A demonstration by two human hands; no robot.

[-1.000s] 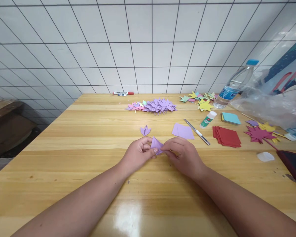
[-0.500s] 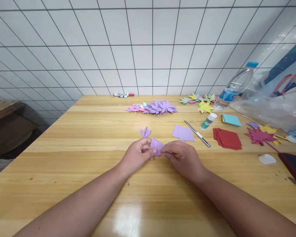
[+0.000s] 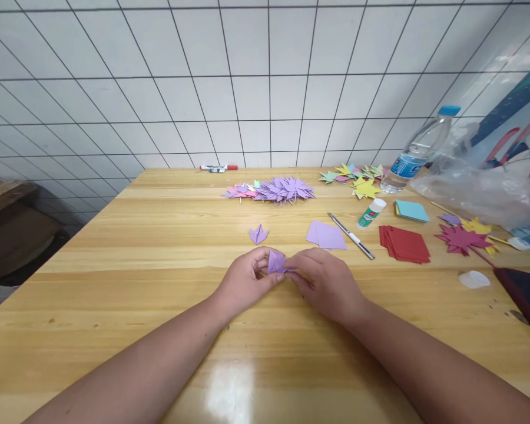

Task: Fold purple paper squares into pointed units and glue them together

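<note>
Between my two hands is a partly folded piece of purple paper (image 3: 275, 262), raised just over the wooden table (image 3: 168, 247). My left hand (image 3: 247, 277) pinches its left and lower side, thumb in front. The fingertips of my right hand (image 3: 324, 282) close on its right edge and cover part of it. Just beyond my left hand lies a finished-looking purple folded leaf piece (image 3: 258, 234). Flat purple paper squares (image 3: 327, 235) rest past my right hand, beside a utility knife (image 3: 351, 235).
Purple paper leaves (image 3: 285, 189) pile up at the back, near markers (image 3: 219, 168). To the right are a glue stick (image 3: 371, 214), red squares (image 3: 405, 244), blue squares (image 3: 411, 211), a water bottle (image 3: 417, 153), a magenta leaf (image 3: 463, 238) and a white cap (image 3: 474, 280).
The purple paper has been turned and folded down between my fingers, showing a smaller face. My right fingers have moved slightly left over its edge. The whole view has shifted a little.
</note>
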